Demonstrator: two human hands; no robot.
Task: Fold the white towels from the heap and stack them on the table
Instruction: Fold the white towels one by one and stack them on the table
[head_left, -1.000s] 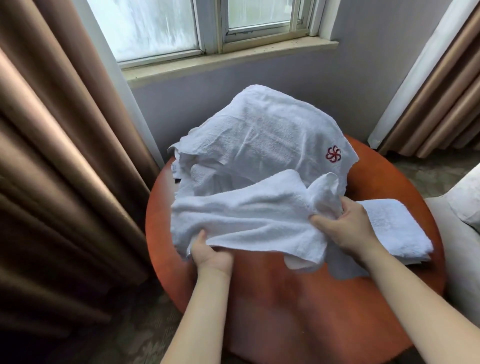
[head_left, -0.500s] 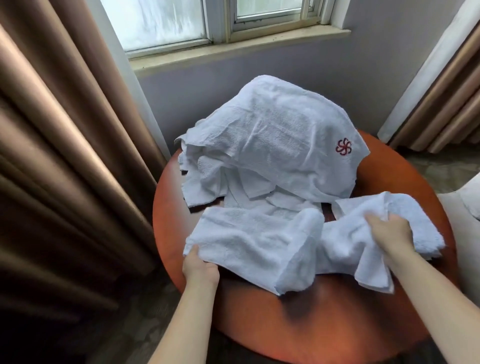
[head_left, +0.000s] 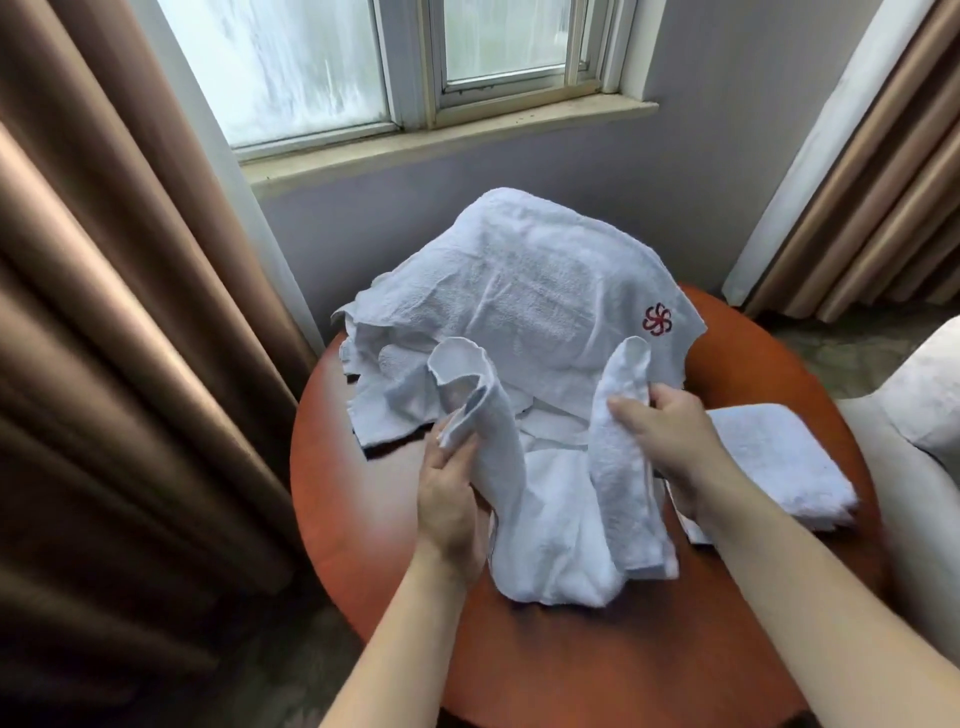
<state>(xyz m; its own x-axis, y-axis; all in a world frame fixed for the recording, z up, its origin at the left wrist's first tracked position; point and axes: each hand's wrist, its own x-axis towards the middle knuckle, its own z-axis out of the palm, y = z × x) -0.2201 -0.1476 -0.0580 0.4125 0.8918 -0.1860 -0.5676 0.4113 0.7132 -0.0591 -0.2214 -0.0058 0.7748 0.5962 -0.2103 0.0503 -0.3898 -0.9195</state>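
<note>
1. Two ends of one white towel (head_left: 550, 509) were raised. The left hand (head_left: 447, 499) pinched one bunched end between thumb and fingers. The right hand (head_left: 670, 436) was curled round the other end. The cloth sagged between the two grips, and its slack rested on the table (head_left: 571, 649) just below them.
2. Both grips held gathered cloth, not clean corners. Judged from that, a fold started this way would likely come out skewed, with its edges mismatched.
3. The heap (head_left: 519, 291) lay just beyond both grips, and its loose pieces reached in under the raised ends. A high lift or a shake might snag one and drag it toward the table's rim or off it.
4. A folded towel (head_left: 779, 462) lay flat on the table just outward of the right grip, beside that wrist. A white hem trailed under the right forearm close to it. A careless sweep of that arm could knock the folded towel askew or nudge it toward the near rim.
5. No basket, bin or tray showed. The heap and the folded towel sat directly on the tabletop, and whether that fold was one towel or several could not be told.
6. Farther out, a brown curtain (head_left: 104, 364) hung outward of the left grip, a window (head_left: 363, 62) stood beyond the heap, and a pale chair (head_left: 924, 415) sat outward of the right grip.
</note>
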